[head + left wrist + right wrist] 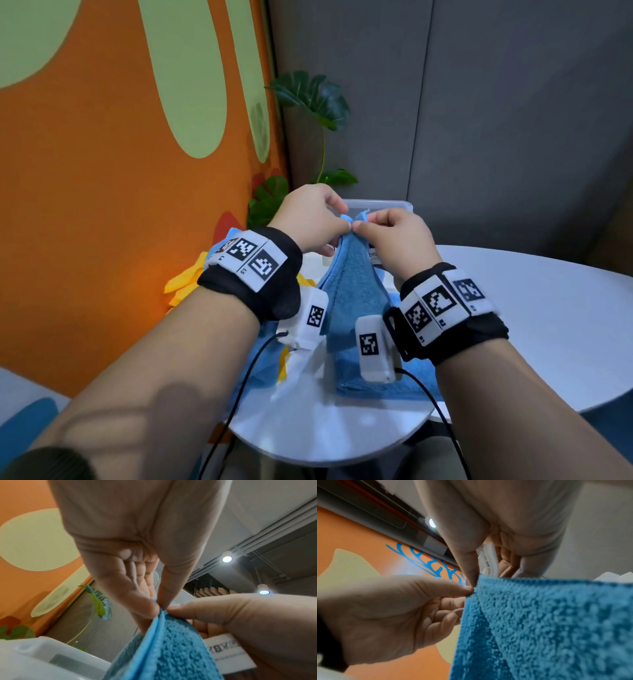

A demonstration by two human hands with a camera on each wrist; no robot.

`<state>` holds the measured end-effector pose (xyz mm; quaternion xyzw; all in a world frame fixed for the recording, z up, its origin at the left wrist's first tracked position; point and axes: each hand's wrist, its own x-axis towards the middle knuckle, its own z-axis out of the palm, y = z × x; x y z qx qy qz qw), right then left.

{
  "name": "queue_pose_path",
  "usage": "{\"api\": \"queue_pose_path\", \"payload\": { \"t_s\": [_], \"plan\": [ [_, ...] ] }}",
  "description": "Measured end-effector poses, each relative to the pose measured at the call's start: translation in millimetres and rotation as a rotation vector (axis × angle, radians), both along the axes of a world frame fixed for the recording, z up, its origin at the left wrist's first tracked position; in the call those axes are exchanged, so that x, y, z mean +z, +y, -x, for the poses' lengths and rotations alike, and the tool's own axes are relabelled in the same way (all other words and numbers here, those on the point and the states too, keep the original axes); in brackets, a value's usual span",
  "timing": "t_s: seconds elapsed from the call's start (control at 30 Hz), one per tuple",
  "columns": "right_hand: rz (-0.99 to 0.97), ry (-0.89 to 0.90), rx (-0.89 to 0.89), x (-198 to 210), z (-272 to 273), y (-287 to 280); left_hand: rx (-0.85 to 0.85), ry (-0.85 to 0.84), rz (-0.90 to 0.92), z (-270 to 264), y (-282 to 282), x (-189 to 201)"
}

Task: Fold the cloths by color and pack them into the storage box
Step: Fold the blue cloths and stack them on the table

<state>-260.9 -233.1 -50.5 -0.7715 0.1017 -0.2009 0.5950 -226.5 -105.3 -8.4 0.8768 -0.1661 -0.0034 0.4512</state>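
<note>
A blue terry cloth [354, 291] hangs from my two hands above the white table, its lower part lying on the tabletop. My left hand [344, 223] pinches one top corner between thumb and forefinger, and my right hand [359, 225] pinches the neighbouring corner, the two pinches almost touching. The left wrist view shows my left hand [160, 606] pinching the blue cloth [171, 649]. In the right wrist view my right hand [473, 583] pinches the blue cloth [547, 622] at its edge. The translucent storage box [399, 205] stands right behind the hands.
Yellow cloth [183, 282] lies at the table's left side against the orange wall, partly under my left wrist. A white label [228, 650] hangs by the cloth. A leafy plant [315, 99] stands behind the box. The white table [531, 325] extends to the right.
</note>
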Motion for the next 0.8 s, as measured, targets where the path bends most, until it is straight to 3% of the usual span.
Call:
{"api": "queue_pose_path", "payload": {
  "t_s": [0.2, 0.33, 0.43, 0.57, 0.7, 0.8],
  "plan": [
    [0.071, -0.044, -0.007, 0, 2, 0, -0.031, 0.027, 0.079, 5, -1, 5],
    [0.096, -0.076, 0.092, 5, 5, 1, -0.072, 0.051, 0.095, 6, 2, 10],
    [0.239, -0.084, 0.148, 7, 6, -4, -0.122, 0.040, 0.016, 3, 6, 13],
    [0.397, -0.146, 0.155, 14, 10, -15, -0.190, -0.111, -0.222, -5, 15, 8],
    [0.465, -0.204, 0.134, 17, 11, -22, -0.273, -0.112, -0.333, -11, 19, -5],
    [0.475, -0.220, 0.088, 14, 11, -23, -0.241, -0.180, -0.444, -15, 19, -13]
  ]
}}
